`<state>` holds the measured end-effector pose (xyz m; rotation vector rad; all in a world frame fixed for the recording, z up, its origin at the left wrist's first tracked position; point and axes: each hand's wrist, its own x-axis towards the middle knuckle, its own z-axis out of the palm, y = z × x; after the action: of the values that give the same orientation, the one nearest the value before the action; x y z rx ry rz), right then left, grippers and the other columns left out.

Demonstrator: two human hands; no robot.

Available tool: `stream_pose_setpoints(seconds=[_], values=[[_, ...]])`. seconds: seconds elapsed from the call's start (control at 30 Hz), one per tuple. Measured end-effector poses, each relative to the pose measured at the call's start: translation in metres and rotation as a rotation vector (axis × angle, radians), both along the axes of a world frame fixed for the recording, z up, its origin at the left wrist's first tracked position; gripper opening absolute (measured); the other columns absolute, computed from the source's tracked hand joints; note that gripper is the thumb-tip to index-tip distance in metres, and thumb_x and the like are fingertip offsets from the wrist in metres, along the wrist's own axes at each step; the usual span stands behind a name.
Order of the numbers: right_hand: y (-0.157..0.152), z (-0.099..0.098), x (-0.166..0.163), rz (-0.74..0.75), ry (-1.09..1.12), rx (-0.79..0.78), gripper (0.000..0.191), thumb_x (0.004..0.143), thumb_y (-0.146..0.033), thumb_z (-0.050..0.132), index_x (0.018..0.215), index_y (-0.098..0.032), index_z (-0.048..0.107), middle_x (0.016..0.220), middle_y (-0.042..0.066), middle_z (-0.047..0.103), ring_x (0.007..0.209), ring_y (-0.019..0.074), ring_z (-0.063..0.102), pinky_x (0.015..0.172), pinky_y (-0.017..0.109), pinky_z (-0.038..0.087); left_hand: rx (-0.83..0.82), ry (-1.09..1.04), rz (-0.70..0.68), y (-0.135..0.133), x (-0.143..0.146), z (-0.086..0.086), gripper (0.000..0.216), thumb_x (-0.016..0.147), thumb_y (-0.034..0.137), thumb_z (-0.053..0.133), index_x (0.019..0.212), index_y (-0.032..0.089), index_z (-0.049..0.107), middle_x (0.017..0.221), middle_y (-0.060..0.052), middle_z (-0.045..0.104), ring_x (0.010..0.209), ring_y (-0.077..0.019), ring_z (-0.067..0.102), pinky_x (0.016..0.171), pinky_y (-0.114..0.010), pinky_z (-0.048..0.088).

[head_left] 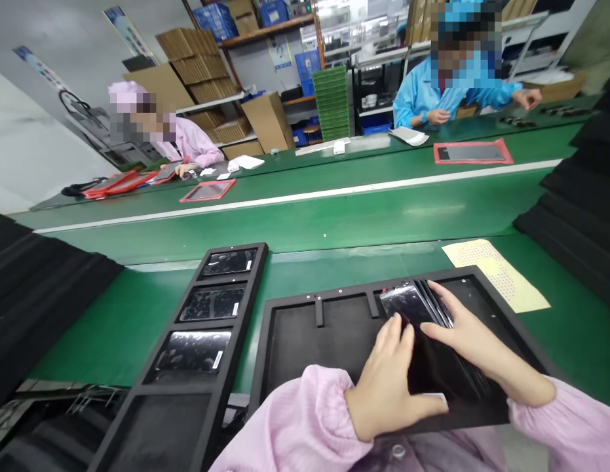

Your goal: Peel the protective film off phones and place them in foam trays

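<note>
A stack of glossy black phone screens (403,298) lies at the right side of a black foam tray (295,299), its layers slightly fanned along the right edge. My left hand (390,377) grips the stack's near-left side, fingers on the left edge and thumb by a small white label (435,397) at the near end. From the right, my right hand (464,331) holds the fanned edges, thumb on top and fingers over the far corner. To the left, a long black foam tray (253,288) has phone screens (194,351) in three compartments; the nearest visible compartment holds none.
A yellow dotted sticker sheet (496,272) lies beyond the right tray. Behind is a raised green conveyor (334,174) with red-framed panels (474,152). Two co-workers sit across it. Dark stacked foam trays (574,210) stand at right, and more (44,288) at left.
</note>
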<state>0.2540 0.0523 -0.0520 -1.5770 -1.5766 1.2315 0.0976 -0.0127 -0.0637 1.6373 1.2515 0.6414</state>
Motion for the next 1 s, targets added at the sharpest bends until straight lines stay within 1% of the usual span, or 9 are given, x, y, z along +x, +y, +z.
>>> stream_pose_setpoints(seconds=[0.07, 0.13, 0.27, 0.47, 0.67, 0.77, 0.83, 0.93, 1.0], values=[[-0.009, -0.002, 0.003, 0.002, 0.126, -0.006, 0.083, 0.06, -0.051, 0.058, 0.13, -0.015, 0.032, 0.128, 0.017, 0.048, 0.117, 0.0325, 0.047, 0.098, 0.049, 0.039, -0.011, -0.22, 0.276, -0.001, 0.0, 0.007, 0.1, 0.059, 0.023, 0.076, 0.141, 0.009, 0.021, 0.151, -0.021, 0.01, 0.139, -0.0342, 0.003, 0.112, -0.053, 0.007], [-0.026, -0.004, -0.001, 0.014, 0.283, 0.052, 0.076, 0.069, -0.054, 0.057, 0.131, -0.019, 0.031, 0.125, 0.015, 0.052, 0.114, 0.03, 0.05, 0.092, 0.045, 0.046, -0.104, -0.596, 0.415, -0.005, 0.003, 0.015, 0.097, 0.059, 0.022, 0.073, 0.141, 0.015, 0.022, 0.148, -0.017, 0.024, 0.137, -0.033, 0.019, 0.111, -0.049, 0.016], [-0.06, -0.008, -0.013, 0.075, 0.412, 0.36, 0.059, 0.086, -0.051, 0.051, 0.136, -0.027, 0.03, 0.129, 0.01, 0.05, 0.118, 0.0278, 0.047, 0.089, 0.042, 0.05, -0.496, -1.195, 0.263, -0.02, 0.007, 0.03, 0.056, 0.057, 0.023, 0.066, 0.112, 0.015, 0.057, 0.102, -0.012, 0.067, 0.101, -0.0331, 0.059, 0.089, -0.045, 0.042], [-0.05, 0.023, 0.004, 0.213, 0.014, 0.617, 0.055, 0.087, -0.062, 0.043, 0.127, -0.026, 0.051, 0.134, 0.01, 0.044, 0.122, 0.0318, 0.042, 0.094, 0.049, 0.044, -0.527, -1.142, 0.355, -0.048, 0.0, 0.04, 0.049, 0.049, 0.011, 0.059, 0.097, 0.013, 0.065, 0.073, -0.004, 0.066, 0.07, -0.0198, 0.059, 0.064, -0.028, 0.038], [-0.025, 0.075, -0.004, 0.487, -0.17, 0.788, 0.016, 0.088, -0.036, 0.053, 0.09, -0.026, 0.066, 0.105, 0.005, 0.064, 0.096, 0.023, 0.06, 0.079, 0.04, 0.054, -0.624, -0.886, 0.329, -0.061, -0.003, 0.036, 0.054, 0.044, 0.004, 0.057, 0.096, 0.014, 0.064, 0.073, 0.002, 0.059, 0.066, -0.0122, 0.045, 0.059, -0.023, 0.029], [-0.032, 0.075, -0.005, 0.559, -0.201, 1.09, 0.019, 0.089, -0.018, 0.047, 0.078, -0.022, 0.062, 0.098, 0.004, 0.066, 0.096, 0.0225, 0.06, 0.084, 0.042, 0.051, -0.601, -0.839, 0.358, -0.063, -0.003, 0.038, 0.056, 0.044, 0.004, 0.059, 0.099, 0.014, 0.063, 0.076, 0.002, 0.058, 0.07, -0.0136, 0.046, 0.062, -0.024, 0.031], [-0.041, 0.071, 0.004, 0.727, -0.241, 1.23, 0.02, 0.088, -0.014, 0.045, 0.081, -0.022, 0.062, 0.101, 0.003, 0.067, 0.102, 0.022, 0.058, 0.096, 0.045, 0.044, -0.597, -0.889, 0.374, -0.063, -0.004, 0.04, 0.052, 0.045, 0.005, 0.059, 0.096, 0.014, 0.064, 0.074, 0.002, 0.058, 0.068, -0.0133, 0.046, 0.061, -0.024, 0.031], [-0.057, 0.069, 0.022, 1.011, -0.28, 1.257, 0.017, 0.088, -0.017, 0.048, 0.093, -0.021, 0.064, 0.104, -0.001, 0.067, 0.098, 0.0172, 0.061, 0.107, 0.033, 0.035, -0.627, -0.975, 0.396, -0.064, -0.006, 0.042, 0.049, 0.046, 0.006, 0.059, 0.094, 0.014, 0.064, 0.071, 0.001, 0.059, 0.063, -0.0125, 0.047, 0.059, -0.025, 0.031], [-0.064, 0.072, 0.028, 1.062, -0.305, 1.262, 0.017, 0.088, -0.021, 0.053, 0.099, -0.017, 0.064, 0.103, 0.0, 0.067, 0.092, 0.017, 0.064, 0.102, 0.027, 0.04, -0.645, -1.006, 0.43, -0.066, -0.008, 0.041, 0.05, 0.047, 0.007, 0.062, 0.096, 0.015, 0.065, 0.075, -0.001, 0.063, 0.067, -0.015, 0.052, 0.063, -0.026, 0.035]])
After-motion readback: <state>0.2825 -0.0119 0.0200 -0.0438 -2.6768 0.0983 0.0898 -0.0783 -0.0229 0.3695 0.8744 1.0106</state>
